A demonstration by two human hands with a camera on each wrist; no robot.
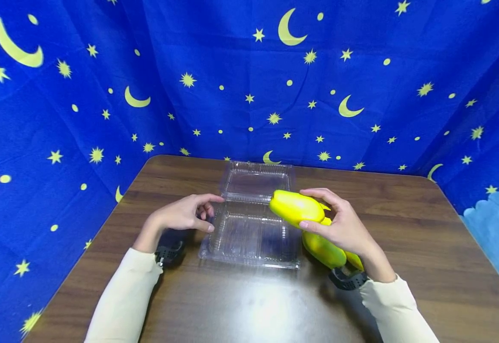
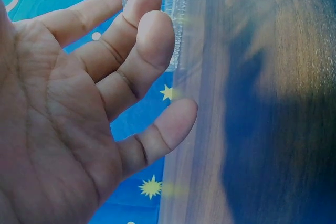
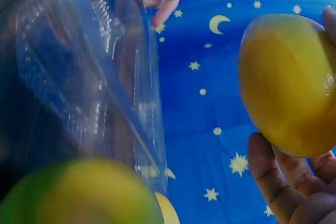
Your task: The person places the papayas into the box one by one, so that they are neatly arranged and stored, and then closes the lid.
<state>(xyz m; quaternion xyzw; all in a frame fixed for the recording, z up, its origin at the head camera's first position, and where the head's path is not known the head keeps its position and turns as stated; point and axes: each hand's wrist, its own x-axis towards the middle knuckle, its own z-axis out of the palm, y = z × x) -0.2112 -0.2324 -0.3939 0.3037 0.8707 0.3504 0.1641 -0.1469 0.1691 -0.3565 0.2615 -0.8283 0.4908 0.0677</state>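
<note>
My right hand (image 1: 339, 222) grips a smooth yellow oblong fruit (image 1: 297, 207) between thumb and fingers, its blunt end pointing left over the right side of a clear plastic clamshell box (image 1: 249, 259). The box lies opened out on the table, its lid (image 1: 258, 180) laid back toward the curtain. In the right wrist view the held fruit (image 3: 289, 85) looks rounded and glossy, with fingertips beneath it. My left hand (image 1: 189, 213) holds nothing; its loosely bent fingers are at the left edge of the box, the index fingertip by the hinge.
Below my right hand lies a yellow-green fruit (image 1: 324, 250), with more yellow fruit partly hidden around it. The brown wooden table (image 1: 180, 305) meets a blue curtain (image 1: 232, 57) with moons and stars. Light blue cloth (image 1: 498, 233) hangs at the right.
</note>
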